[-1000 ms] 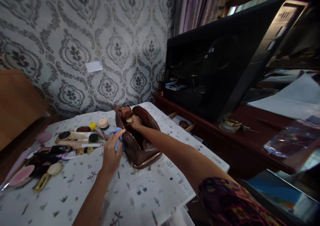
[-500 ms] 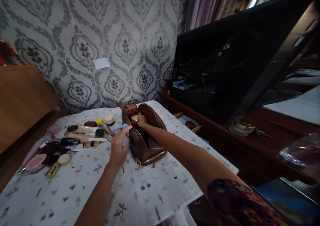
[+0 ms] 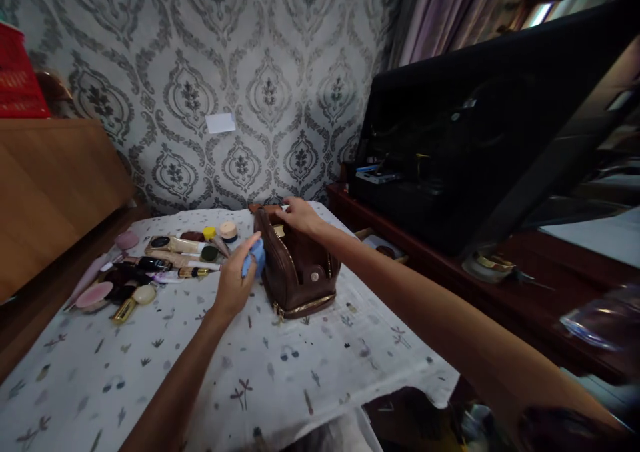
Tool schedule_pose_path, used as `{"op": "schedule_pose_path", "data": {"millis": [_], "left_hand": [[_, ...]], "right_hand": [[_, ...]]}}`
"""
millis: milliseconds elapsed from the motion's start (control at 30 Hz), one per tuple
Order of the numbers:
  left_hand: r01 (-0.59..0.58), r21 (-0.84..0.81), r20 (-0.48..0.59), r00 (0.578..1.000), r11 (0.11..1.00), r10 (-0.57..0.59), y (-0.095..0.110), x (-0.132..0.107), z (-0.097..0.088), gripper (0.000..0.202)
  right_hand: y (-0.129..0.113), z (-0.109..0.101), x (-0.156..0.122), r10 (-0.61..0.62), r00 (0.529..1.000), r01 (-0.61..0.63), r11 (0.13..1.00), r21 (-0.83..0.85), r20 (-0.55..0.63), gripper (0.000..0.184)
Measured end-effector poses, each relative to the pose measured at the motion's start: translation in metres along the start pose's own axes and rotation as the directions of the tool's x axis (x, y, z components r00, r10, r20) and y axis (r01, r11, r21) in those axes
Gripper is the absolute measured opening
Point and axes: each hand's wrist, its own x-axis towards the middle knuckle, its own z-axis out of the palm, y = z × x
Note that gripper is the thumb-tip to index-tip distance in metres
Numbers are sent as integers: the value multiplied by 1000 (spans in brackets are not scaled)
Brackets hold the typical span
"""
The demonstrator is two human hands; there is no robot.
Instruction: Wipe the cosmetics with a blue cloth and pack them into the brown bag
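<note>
A brown leather cosmetic bag (image 3: 285,282) with gold zippers stands unzipped on the patterned cloth. My left hand (image 3: 236,275) is closed around a crumpled blue cloth (image 3: 254,259) and rests by the bag's left side. At the far rim of the bag, my right hand (image 3: 301,217) has its fingers bent over the edge, gripping it. A small gold-coloured thing (image 3: 279,230) shows inside, too little of it visible to name. The rest of the interior is dark and partly behind my right forearm.
Left of the bag lie several cosmetics: a pink compact (image 3: 95,296), a yellow-lidded jar (image 3: 209,233), a cream jar (image 3: 229,231), tubes and pens. A large black television (image 3: 475,132) stands on the dark red cabinet (image 3: 440,265) at right. A wooden box (image 3: 60,185) borders the left.
My right hand has come up out of the bag's inside to its far rim. The bag stands more upright. My left hand still holds the blue cloth. The view has shifted slightly.
</note>
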Motion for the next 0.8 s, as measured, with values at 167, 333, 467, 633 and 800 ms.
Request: {"op": "schedule_pose_path", "data": {"millis": [167, 333, 467, 633, 800], "left_hand": [[72, 149, -37, 997, 986, -68, -24, -35, -45, 36], [139, 346, 108, 977, 928, -186, -60, -76, -89, 30], [141, 455, 207, 944, 879, -259, -75, -91, -94, 27], [15, 530, 202, 969, 848, -143, -95, -111, -86, 23], [-226, 620, 224, 969, 751, 107, -104, -131, -81, 27]], "right_hand": [[13, -46, -97, -204, 890, 342, 891, 299, -409, 29], [23, -9, -192, -588, 806, 579, 766, 278, -58, 27], [3, 56, -192, -647, 759, 582, 727, 365, 77, 28], [-32, 141, -151, -443, 857, 163, 716, 678, 262, 32], [-2, 206, -137, -401, 788, -87, 679, 729, 468, 33]]}}
